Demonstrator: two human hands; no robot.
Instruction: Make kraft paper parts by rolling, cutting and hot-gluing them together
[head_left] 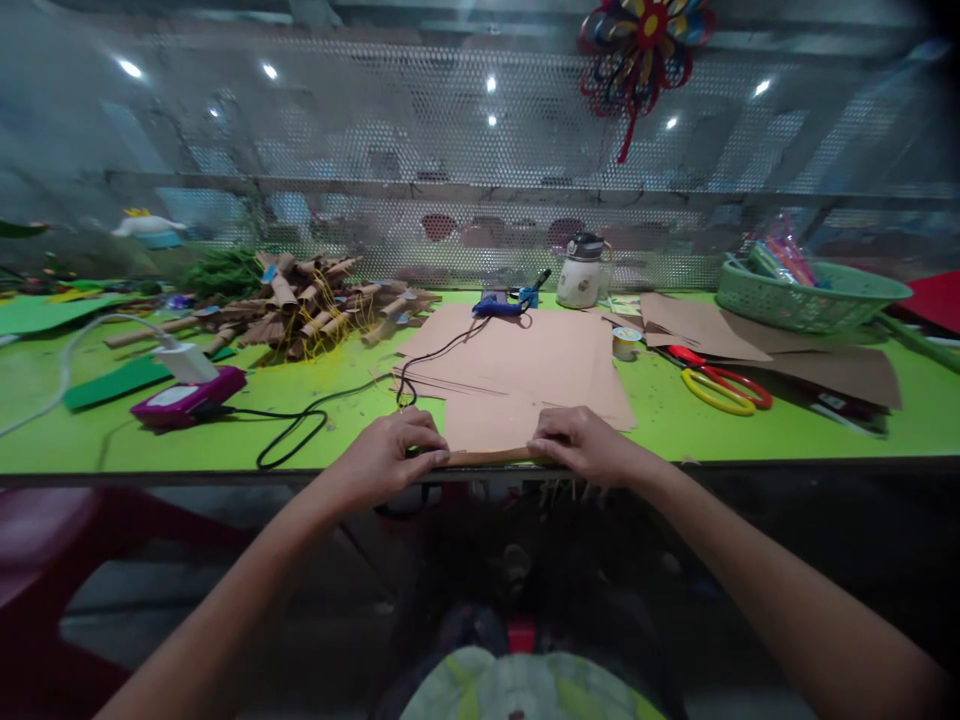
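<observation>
A sheet of brown paper (pixel 487 423) lies at the front edge of the green table, its near edge folded or rolled up into a narrow strip. My left hand (pixel 397 447) pinches the left end of that strip between thumb and fingers. At the right end, my right hand (pixel 581 443) grips it the same way. Behind it rests a stack of brown paper (pixel 525 350). On the stack's far side lies a blue glue gun (pixel 499 304), its black cord running left past my left hand.
To the left stand a purple power block (pixel 187 397) and a heap of brown paper rolls (pixel 307 300) with yellow string. Red-and-yellow scissors (pixel 720 385), a small tape roll (pixel 625 343), a white jug (pixel 580 275) and a green basket (pixel 810 295) are on the right.
</observation>
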